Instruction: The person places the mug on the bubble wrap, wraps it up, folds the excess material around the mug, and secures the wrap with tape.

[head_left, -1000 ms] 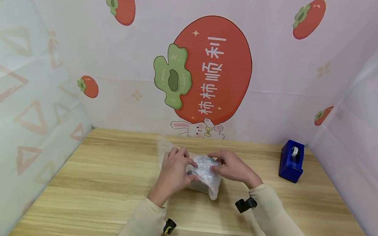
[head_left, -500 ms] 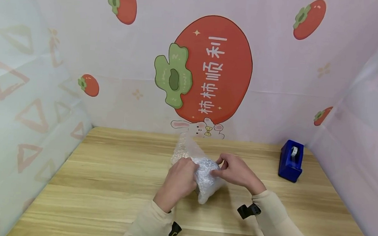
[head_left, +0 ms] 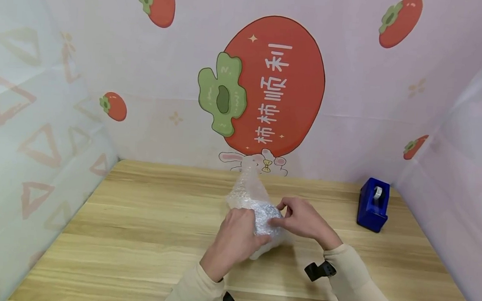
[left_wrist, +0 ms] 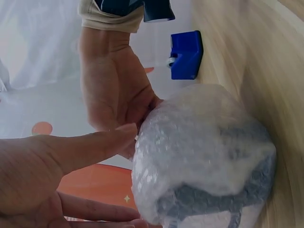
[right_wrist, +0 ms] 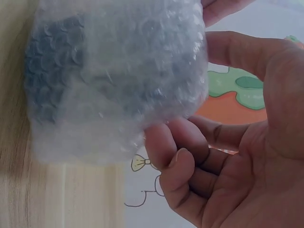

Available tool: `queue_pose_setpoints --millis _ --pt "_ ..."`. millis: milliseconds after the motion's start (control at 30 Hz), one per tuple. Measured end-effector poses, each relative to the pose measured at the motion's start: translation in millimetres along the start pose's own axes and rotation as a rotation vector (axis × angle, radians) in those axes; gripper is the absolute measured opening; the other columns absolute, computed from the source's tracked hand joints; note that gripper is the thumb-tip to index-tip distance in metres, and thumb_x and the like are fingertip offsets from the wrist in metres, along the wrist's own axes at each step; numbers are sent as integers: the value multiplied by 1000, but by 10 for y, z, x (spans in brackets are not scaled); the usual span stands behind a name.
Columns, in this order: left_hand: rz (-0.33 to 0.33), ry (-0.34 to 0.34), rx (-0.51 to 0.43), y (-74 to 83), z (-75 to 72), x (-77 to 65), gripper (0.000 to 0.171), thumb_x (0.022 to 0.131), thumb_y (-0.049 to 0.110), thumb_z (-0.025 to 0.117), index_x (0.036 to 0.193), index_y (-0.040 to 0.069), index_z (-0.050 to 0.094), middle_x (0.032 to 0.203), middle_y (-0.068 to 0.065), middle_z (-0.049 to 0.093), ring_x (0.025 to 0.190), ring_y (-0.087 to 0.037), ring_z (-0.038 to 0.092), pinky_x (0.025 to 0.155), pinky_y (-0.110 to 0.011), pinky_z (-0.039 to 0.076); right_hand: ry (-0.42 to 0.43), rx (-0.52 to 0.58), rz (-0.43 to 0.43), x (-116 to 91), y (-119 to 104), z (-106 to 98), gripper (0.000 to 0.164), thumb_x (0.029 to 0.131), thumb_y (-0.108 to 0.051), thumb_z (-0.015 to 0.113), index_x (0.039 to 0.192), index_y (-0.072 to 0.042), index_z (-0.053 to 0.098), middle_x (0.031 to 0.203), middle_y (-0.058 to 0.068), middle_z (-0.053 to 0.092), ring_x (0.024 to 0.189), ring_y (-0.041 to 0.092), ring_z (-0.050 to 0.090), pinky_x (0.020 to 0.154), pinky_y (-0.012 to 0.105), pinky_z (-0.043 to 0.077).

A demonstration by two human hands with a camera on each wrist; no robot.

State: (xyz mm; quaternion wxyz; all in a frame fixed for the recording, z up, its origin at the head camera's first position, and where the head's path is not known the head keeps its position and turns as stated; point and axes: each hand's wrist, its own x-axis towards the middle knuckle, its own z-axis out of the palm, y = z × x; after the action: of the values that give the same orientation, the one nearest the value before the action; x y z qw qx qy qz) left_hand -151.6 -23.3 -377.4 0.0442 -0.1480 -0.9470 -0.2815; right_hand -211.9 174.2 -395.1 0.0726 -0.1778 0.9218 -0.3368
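A bubble-wrapped package stands near the middle of the wooden table, with a loose flap of bubble wrap rising behind it. Through the plastic a dark bluish-grey shape shows in the right wrist view; its kind is hidden. My left hand holds the package's left side, fingers bent over the wrap and thumb reaching across toward the right hand. On the other side my right hand grips the wrap between thumb and fingers. The left wrist view shows both hands meeting at the top of the package.
A blue tape dispenser with a roll in it stands at the back right of the table. Printed cloth walls enclose the back and both sides.
The package has turned and the loose flap has swung right and upward behind it. My left hand has shifted right and nearer, its thumb now stretched over the wrap. The right hand keeps its grip.
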Motion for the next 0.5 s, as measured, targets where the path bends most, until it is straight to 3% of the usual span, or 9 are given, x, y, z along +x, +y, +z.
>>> queue_pose_setpoints --millis 133,333,500 --pt "-9 -13 -3 51 16 -34 59 69 42 94 92 -4 66 76 -8 60 84 -30 58 70 -38 51 -41 26 -17 -41 -2 -34 32 82 -37 83 88 -9 69 62 1 53 54 11 48 51 27 40" --pt "-27 -33 21 117 58 -62 95 72 53 89 128 -17 55 111 -23 65 103 -39 55 85 -45 53 -167 130 -59 -91 42 -133 27 100 -29 65 86 -7 72 63 2 63 55 16 56 49 26 42" --pt "-13 19 68 107 122 -62 93 74 53 87 128 -17 56 114 -24 65 100 -36 55 85 -42 53 -243 231 -37 -124 80 -181 20 103 -12 57 98 0 73 72 5 68 64 22 65 53 25 47"
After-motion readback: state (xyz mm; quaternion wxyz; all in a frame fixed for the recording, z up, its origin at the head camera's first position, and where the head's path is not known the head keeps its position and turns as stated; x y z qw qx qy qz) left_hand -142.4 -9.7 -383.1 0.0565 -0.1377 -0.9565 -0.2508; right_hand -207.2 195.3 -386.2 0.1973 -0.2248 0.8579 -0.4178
